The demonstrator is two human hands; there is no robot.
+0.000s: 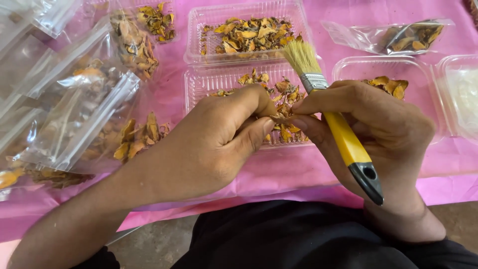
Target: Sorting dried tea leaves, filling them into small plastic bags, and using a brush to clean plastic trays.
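The left hand (209,144) and the right hand (368,124) meet over a clear tray (199,87) and together pinch one small dried orange piece (279,118) between thumbs and fingertips. The right hand also grips a brush (338,124) with a yellow handle; its bristles point away from the person, its dark end points toward the body. The tray holds more dried pieces. A second tray (196,30) lies just behind it. Clear bags (74,114) with the same pieces lie on the left, on the pink worktop (279,174).
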